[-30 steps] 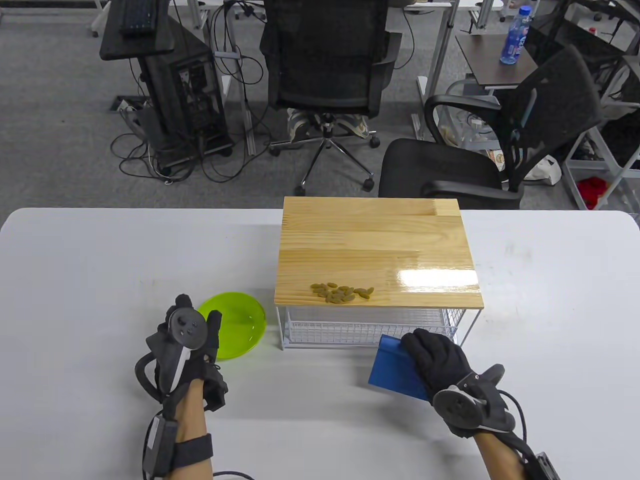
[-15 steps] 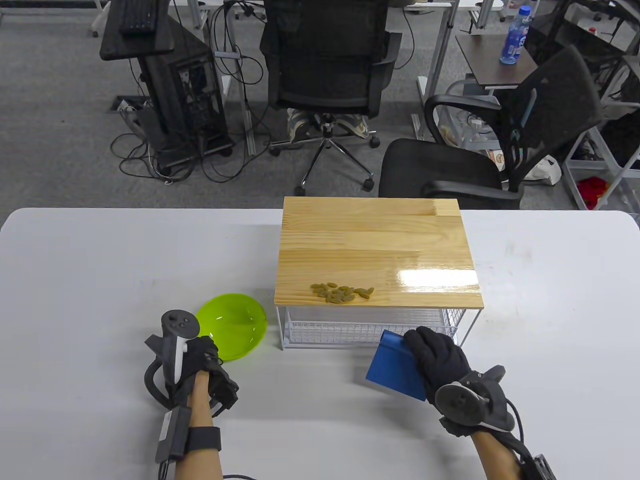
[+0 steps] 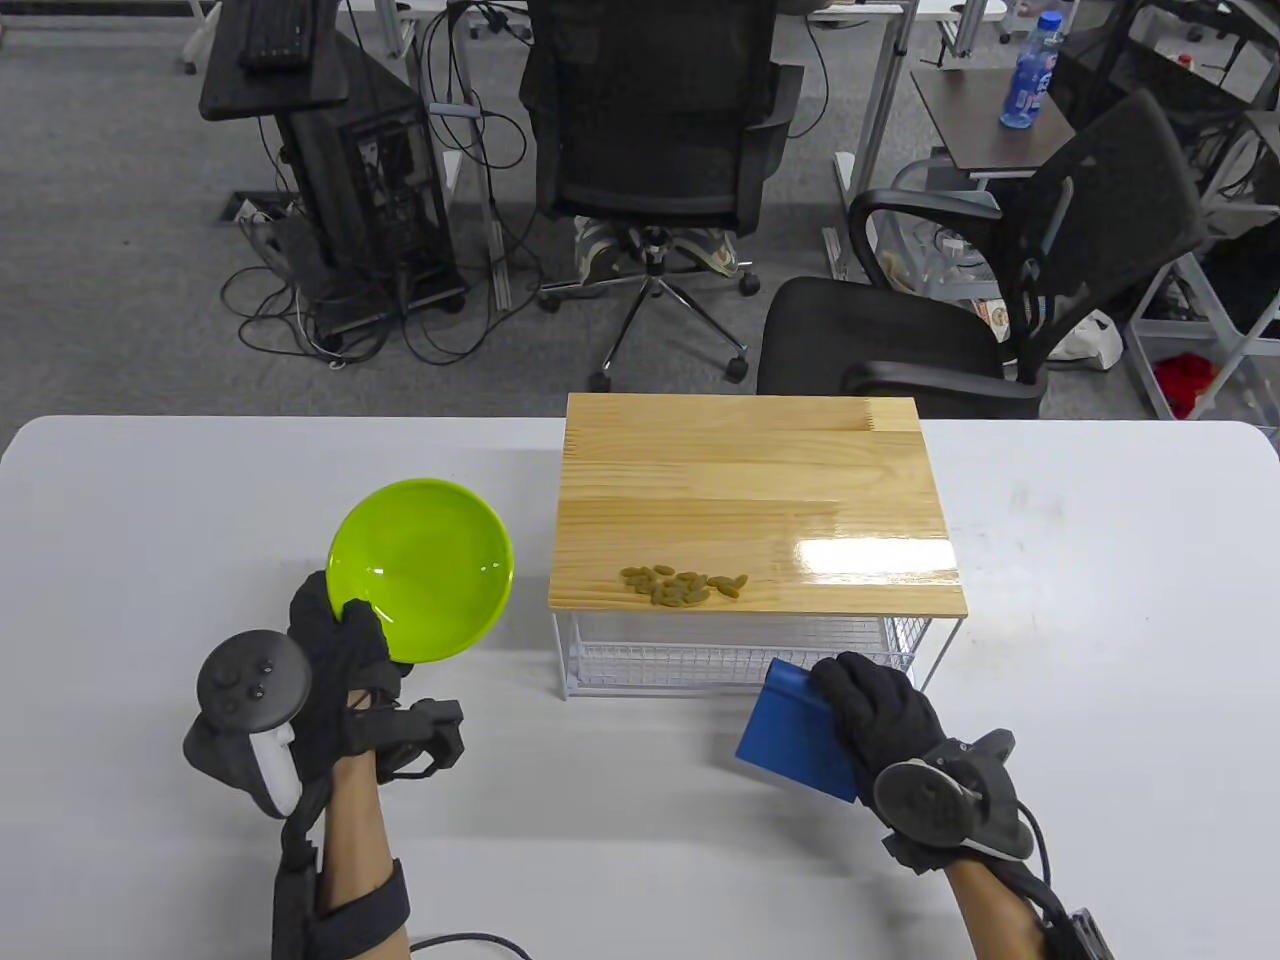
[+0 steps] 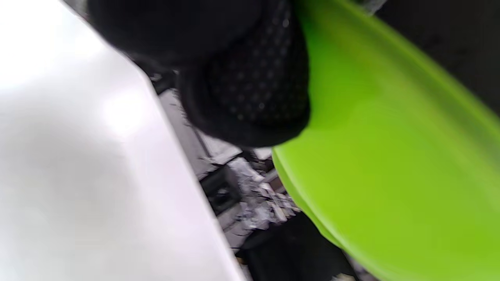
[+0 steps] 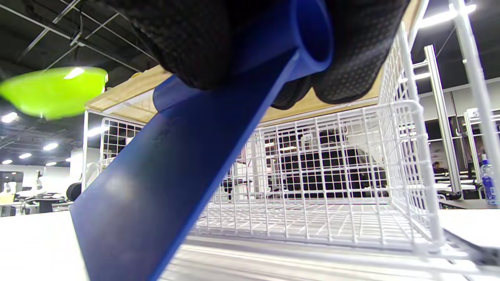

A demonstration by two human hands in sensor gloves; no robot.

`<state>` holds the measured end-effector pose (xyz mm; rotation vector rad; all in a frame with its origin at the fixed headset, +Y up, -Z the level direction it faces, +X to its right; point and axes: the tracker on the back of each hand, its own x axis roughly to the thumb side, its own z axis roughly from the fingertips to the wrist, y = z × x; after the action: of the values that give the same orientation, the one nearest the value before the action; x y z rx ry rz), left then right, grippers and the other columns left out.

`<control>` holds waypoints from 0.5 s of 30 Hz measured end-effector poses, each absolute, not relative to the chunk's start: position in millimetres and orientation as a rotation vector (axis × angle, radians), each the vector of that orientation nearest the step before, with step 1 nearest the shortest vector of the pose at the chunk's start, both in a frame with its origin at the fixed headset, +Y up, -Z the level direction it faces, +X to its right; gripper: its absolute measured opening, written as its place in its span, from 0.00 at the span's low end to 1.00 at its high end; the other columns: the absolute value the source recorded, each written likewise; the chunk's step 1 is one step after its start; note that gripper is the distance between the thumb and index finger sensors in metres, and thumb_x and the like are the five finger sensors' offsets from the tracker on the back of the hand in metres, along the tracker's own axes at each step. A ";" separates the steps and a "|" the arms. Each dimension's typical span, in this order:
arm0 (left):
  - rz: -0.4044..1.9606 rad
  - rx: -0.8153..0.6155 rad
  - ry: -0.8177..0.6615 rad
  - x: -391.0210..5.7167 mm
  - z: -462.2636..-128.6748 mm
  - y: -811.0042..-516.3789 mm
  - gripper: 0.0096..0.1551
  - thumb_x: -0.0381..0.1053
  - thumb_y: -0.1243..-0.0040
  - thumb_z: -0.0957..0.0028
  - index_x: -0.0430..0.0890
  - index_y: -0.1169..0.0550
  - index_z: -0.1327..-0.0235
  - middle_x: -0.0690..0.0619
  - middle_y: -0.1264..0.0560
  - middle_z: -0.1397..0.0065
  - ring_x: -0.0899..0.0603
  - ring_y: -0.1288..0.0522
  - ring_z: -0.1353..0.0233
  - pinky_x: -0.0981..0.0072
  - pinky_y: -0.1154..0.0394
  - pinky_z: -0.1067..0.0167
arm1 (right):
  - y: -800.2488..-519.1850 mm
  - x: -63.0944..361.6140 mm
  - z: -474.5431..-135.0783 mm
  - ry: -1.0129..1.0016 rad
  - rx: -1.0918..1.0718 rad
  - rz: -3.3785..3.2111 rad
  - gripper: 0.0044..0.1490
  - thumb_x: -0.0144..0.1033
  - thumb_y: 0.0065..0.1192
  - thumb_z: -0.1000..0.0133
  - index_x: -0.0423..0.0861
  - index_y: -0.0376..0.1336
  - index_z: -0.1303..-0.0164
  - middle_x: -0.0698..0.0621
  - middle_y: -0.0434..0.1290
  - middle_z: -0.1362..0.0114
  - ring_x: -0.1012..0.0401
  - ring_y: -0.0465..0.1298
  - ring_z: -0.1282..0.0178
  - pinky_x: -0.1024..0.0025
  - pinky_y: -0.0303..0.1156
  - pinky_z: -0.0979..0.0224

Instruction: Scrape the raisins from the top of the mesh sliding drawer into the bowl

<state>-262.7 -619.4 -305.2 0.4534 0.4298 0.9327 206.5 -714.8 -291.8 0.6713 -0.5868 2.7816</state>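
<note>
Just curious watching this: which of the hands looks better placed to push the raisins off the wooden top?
The right hand: it already grips the blue scraper near the raisins; the left hand holds the green bowl.

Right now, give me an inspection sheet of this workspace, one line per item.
Surface: white table, bare around the drawer unit.
Job's things: raisins piled near the front edge of the wooden top; mesh drawer below; green bowl lifted and tilted; blue scraper.
Clutter: nothing seen.
Grippers: left hand grips the bowl's rim; right hand grips the scraper.
Cables: glove leads at both wrists.
Surroundings: office chairs, computer tower, floor cables, water bottle.
</note>
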 end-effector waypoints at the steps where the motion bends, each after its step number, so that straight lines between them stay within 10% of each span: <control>1: 0.930 0.448 0.387 -253.1 -302.9 -611.3 0.28 0.46 0.36 0.43 0.42 0.26 0.29 0.43 0.18 0.37 0.51 0.09 0.73 0.77 0.12 0.78 | -714.7 207.0 -292.0 -0.586 0.669 2.782 0.37 0.27 0.63 0.42 0.44 0.54 0.22 0.40 0.59 0.20 0.39 0.71 0.27 0.38 0.70 0.31; 6: 0.831 0.335 0.140 -188.1 -301.0 -593.1 0.28 0.46 0.36 0.43 0.43 0.26 0.29 0.43 0.18 0.37 0.52 0.10 0.73 0.77 0.12 0.78 | -715.5 212.4 -292.5 -0.578 0.648 2.814 0.37 0.27 0.64 0.42 0.44 0.54 0.22 0.39 0.59 0.20 0.39 0.72 0.27 0.39 0.70 0.31; 15: 0.736 -0.037 -0.164 -112.2 -306.9 -645.7 0.28 0.45 0.36 0.43 0.42 0.25 0.30 0.42 0.17 0.37 0.51 0.10 0.74 0.76 0.13 0.79 | -713.5 221.7 -294.2 -0.543 0.602 2.829 0.37 0.27 0.64 0.42 0.43 0.54 0.22 0.39 0.59 0.20 0.38 0.71 0.28 0.39 0.70 0.31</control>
<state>-112.2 -645.7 -306.9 -0.0371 -0.1638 0.7358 221.7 -713.5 -294.2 0.6016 -0.5426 2.8291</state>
